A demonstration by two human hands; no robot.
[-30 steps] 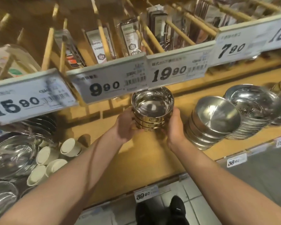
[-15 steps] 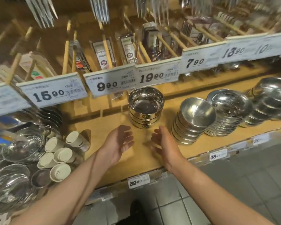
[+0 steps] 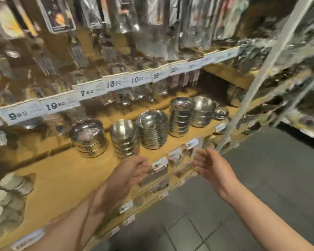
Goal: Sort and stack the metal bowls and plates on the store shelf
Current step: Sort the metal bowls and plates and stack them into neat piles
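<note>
Hands hold nothing: left hand (image 3: 132, 172) and right hand (image 3: 209, 164) hover released before the shelf (image 3: 65, 171); next, probably grasping another bowl stack (image 3: 153, 129).

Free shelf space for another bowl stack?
Bare wood left of the leftmost bowl stack, and the front strip between it and the white cups. Right of it, the bowl and plate stacks sit crowded.

wooden shelf (image 3: 65, 171) | five steel bowl stacks (image 3: 153, 132) in row | white cups (image 3: 5, 196) left
</note>
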